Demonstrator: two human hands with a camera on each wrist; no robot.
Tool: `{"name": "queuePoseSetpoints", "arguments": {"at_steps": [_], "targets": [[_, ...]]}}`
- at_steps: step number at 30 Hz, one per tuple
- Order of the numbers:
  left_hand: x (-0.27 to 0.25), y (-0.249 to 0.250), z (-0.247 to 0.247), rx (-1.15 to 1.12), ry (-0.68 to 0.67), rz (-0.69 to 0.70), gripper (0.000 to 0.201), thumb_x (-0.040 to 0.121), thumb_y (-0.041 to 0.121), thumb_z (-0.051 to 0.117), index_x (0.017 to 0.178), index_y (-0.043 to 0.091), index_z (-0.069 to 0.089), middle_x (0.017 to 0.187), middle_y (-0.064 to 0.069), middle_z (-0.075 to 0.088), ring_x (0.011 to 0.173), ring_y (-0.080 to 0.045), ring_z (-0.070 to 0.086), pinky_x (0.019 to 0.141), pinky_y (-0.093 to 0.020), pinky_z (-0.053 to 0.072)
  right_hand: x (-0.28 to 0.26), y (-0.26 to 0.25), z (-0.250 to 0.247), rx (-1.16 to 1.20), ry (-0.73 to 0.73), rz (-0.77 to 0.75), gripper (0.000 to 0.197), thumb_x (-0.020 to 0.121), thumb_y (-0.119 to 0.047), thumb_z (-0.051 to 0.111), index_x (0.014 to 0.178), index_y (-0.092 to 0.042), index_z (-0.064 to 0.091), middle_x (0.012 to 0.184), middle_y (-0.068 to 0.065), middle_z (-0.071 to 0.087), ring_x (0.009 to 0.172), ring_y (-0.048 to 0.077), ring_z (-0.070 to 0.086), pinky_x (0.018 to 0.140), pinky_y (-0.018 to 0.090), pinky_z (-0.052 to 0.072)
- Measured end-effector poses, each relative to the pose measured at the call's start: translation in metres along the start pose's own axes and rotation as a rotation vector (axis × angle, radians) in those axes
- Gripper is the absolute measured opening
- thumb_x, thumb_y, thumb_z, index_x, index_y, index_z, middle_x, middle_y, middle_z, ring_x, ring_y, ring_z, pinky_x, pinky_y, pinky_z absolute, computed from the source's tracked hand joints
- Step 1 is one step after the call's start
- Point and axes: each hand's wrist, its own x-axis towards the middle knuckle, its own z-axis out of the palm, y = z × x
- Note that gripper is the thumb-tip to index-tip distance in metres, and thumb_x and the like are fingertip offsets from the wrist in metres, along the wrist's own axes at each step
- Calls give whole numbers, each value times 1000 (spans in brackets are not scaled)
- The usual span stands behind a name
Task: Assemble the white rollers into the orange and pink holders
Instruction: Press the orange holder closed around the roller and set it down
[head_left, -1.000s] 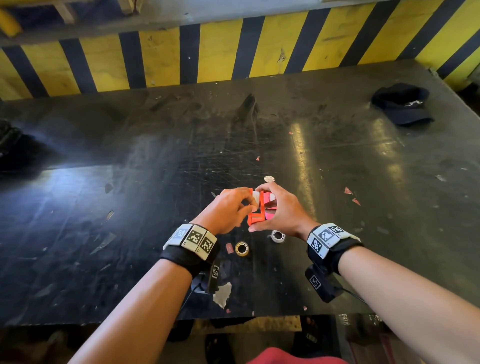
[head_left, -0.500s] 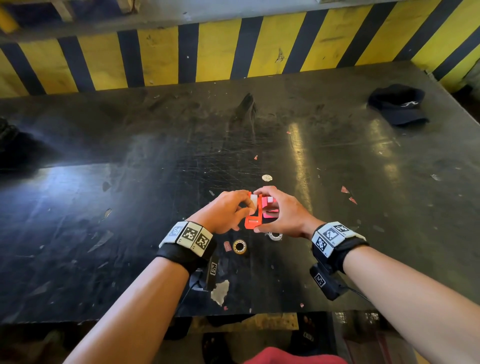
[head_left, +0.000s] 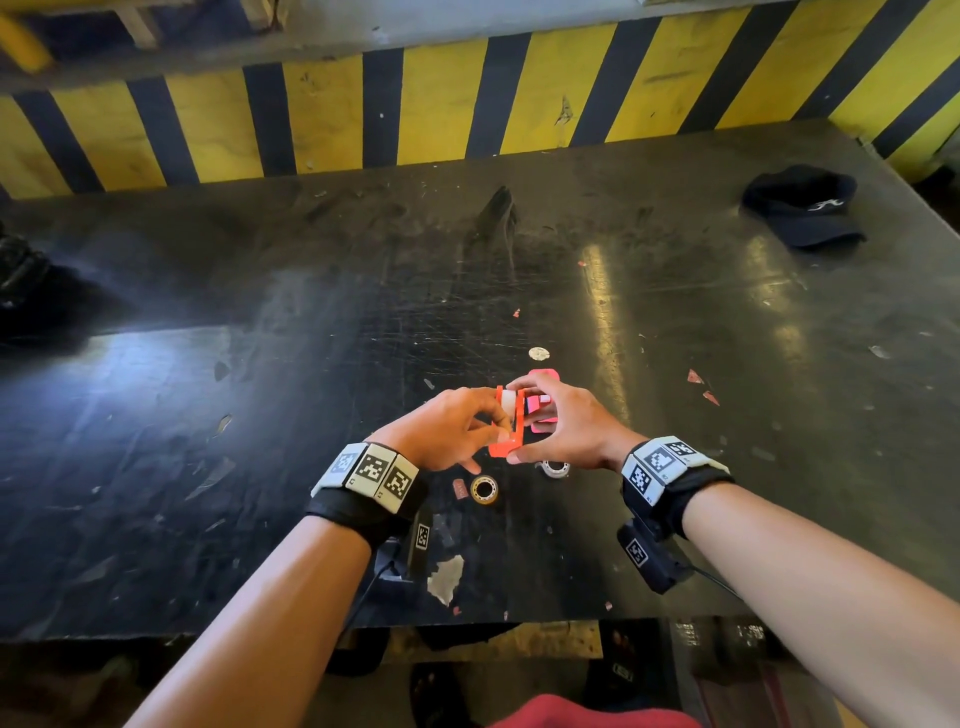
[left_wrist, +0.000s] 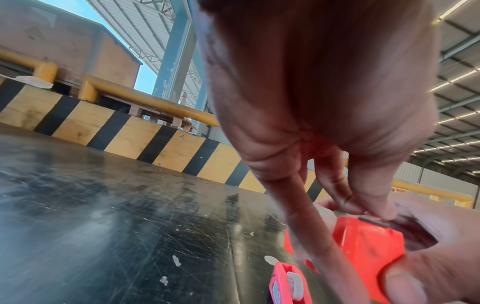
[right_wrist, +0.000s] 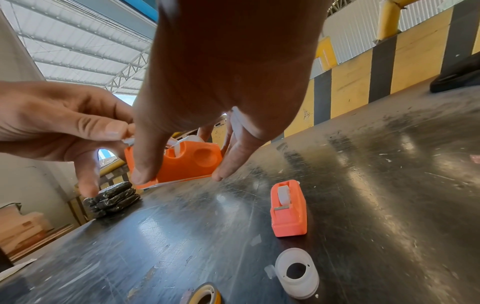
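Both hands work just above the worktop: right hand clamps the orange holder, left hand pinches its white roller (seemingly half-seated); next, press it home.

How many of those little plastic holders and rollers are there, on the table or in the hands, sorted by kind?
Holders: 2, orange holder and pink holder.
White rollers: 3, roller in orange, roller in pink, loose roller.
Yellow-cored roll: 1.
Total: 6.
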Motion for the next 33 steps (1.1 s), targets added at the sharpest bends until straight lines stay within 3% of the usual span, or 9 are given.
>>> {"name": "queuePoseSetpoints", "arguments": {"at_steps": [6, 8, 10, 13, 16, 23, 28, 31, 33], "targets": [[-4, -2, 7, 54, 53, 37, 14, 101, 15, 61, 113, 11, 66, 148, 1, 50, 114, -21, 68, 70, -31, 65, 1, 1, 0, 0, 7, 15, 85, 62, -28, 101, 134, -32, 56, 130, -3, 64, 108, 15, 73, 100, 40, 60], [-4, -7, 12, 216, 145, 112, 9, 100, 18, 63, 106, 17, 70, 161, 4, 37, 124, -22, 62, 81, -27, 60, 1, 3, 0, 9, 31, 18, 85, 62, -28, 102, 134, -32, 57, 129, -4, 65, 107, 13, 73, 99, 39, 61], [-3, -17, 20, 345, 296, 210, 8, 98, 25, 65, 103, 24, 71, 161, 7, 38, 125, -19, 60, 97, -36, 55, 2, 3, -1, 22, 59, 31, 85, 61, -26, 102, 133, -31, 58, 127, -5, 67, 104, 10, 74, 98, 37, 61], [-1, -30, 34, 456, 518, 397, 15, 96, 30, 68, 102, 21, 77, 145, 6, 56, 112, -13, 64, 81, -41, 62, 4, 3, -5, 24, 92, 45, 85, 60, -26, 103, 133, -32, 59, 126, -8, 68, 100, 6, 75, 95, 32, 62], [-1, -34, 39, 541, 639, 465, 20, 97, 30, 65, 97, 19, 82, 138, 2, 64, 119, -16, 58, 71, -43, 63, 6, 1, -9, -4, 95, 39, 85, 60, -26, 102, 133, -32, 59, 122, -11, 69, 102, 5, 73, 92, 28, 61], [0, -34, 38, 586, 555, 469, 23, 94, 22, 65, 106, 29, 83, 140, -2, 60, 125, -25, 53, 99, -36, 52, 7, 9, -14, -15, 130, 56, 85, 58, -25, 103, 132, -32, 60, 119, -10, 70, 109, 11, 71, 96, 32, 60], [8, -27, 31, 251, 498, 363, 38, 81, -6, 60, 104, 14, 83, 116, -1, 72, 84, -5, 68, 78, -15, 55, 11, 11, -15, -40, 134, 44, 88, 58, -26, 103, 134, -31, 58, 123, -7, 68, 112, 15, 70, 97, 33, 59], [11, -27, 20, 197, 455, 349, 46, 77, -13, 53, 104, 11, 81, 112, -3, 77, 97, -12, 75, 86, -29, 63, 12, 14, -16, -66, 121, 37, 87, 60, -25, 102, 135, -30, 57, 123, -7, 66, 111, 15, 69, 92, 26, 58], [12, -26, 16, 300, 409, 343, 49, 77, -10, 51, 105, 15, 81, 115, 0, 77, 99, -14, 74, 89, -21, 60, 14, 15, -15, -75, 118, 32, 87, 61, -24, 101, 135, -30, 57, 122, -7, 65, 110, 14, 69, 84, 13, 54]]}}
